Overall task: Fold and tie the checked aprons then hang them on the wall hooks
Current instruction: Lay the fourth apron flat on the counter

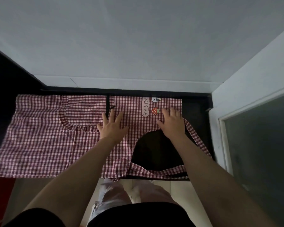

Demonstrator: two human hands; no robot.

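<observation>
A red-and-white checked apron (44, 141) lies spread flat across a black table (197, 110), bib end to the right. Its neck strap (195, 136) loops around a dark opening at the right. A strawberry patch (155, 110) and a pink label sit near the far edge. A black tie strap (107, 105) crosses the cloth near the middle. My left hand (112, 125) rests flat on the apron's middle with fingers spread. My right hand (172, 122) presses flat on the bib just right of the strawberry.
A pale wall (138, 38) rises behind the table. A white frame with a dark panel (259, 145) stands at the right. A dark object (5, 89) fills the left side. Below the table's near edge show pale floor tiles (175, 185) and my legs.
</observation>
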